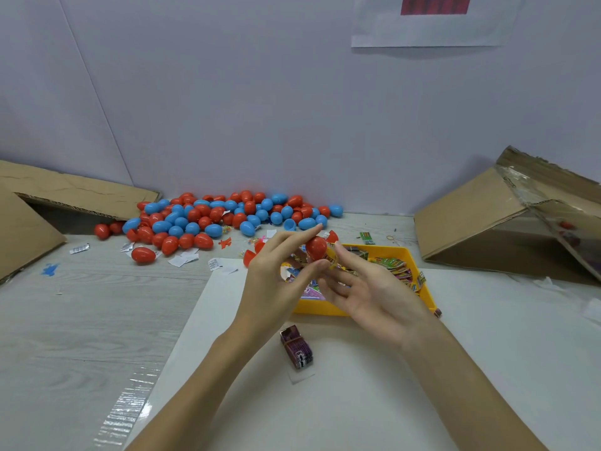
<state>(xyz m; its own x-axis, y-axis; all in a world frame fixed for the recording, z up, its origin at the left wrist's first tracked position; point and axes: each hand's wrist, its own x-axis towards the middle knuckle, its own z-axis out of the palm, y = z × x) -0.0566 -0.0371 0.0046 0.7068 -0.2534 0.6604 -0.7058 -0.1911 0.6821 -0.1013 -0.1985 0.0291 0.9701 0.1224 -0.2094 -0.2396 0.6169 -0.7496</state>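
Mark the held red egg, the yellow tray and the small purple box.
red egg (316, 247), head view, middle of its shell.
yellow tray (320, 310), head view, its near wall.
small purple box (297, 348), head view, its top face.

One camera sits on the person's head. It looks forward and down at the pale wood-grain tabletop (81, 320). It is close to the red plastic egg (315, 247) in the middle of the frame. The plain white wall (260, 92) fills the upper half, farther off.
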